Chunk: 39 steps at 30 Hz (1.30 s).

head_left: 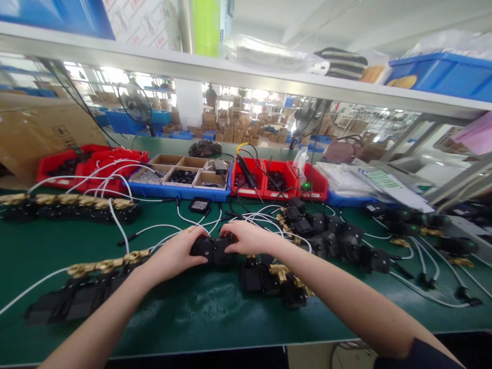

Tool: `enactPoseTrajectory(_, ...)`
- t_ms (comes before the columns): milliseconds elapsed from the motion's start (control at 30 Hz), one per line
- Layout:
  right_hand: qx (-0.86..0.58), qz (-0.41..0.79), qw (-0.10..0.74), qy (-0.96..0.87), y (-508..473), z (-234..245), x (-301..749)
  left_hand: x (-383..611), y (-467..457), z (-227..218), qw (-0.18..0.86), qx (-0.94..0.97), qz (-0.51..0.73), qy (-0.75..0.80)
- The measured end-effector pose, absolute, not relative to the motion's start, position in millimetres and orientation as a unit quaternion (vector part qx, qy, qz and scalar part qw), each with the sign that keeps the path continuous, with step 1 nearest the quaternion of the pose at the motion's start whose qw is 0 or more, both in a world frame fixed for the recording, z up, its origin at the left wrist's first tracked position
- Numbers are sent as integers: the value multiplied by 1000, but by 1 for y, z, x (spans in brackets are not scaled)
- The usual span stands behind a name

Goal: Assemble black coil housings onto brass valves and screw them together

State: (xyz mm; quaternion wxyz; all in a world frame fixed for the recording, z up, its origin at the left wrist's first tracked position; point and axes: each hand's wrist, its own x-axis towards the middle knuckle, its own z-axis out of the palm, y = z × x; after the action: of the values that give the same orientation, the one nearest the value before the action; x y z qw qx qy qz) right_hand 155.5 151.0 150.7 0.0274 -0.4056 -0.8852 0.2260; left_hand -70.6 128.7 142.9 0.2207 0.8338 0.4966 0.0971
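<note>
Brass-capped valves [96,279] lie in a row at the left of the green worktop [192,312]. At centre the left hand [175,253] and right hand [249,237] clasp one black valve body [212,249], fingers curled tight on its ends. It looks like a pressing-together step. Lifting it would mean clearing the white cables [200,223] behind. Loose valves [330,238] heap at the right.

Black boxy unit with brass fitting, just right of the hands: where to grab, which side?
I'd take the black boxy body, not the brass fitting: flat faces suit a pinch. Come from above and the near side, over the bare green mat; more black units crowd its right, and the left hand and right hand hold a black block just behind.
</note>
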Motion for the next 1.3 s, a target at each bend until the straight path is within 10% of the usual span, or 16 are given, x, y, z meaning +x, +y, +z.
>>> enactPoseTrajectory(333,-516,172,199,-815,81,194,243,-22,111,142,104,898,149,400)
enactPoseTrajectory(867,-489,183,-17,-853,132,139,249,35,95,129,105,915,114,373)
enactPoseTrajectory(1300,-581,184,99,-786,20,178,299,55,132,151,157,917,80,359)
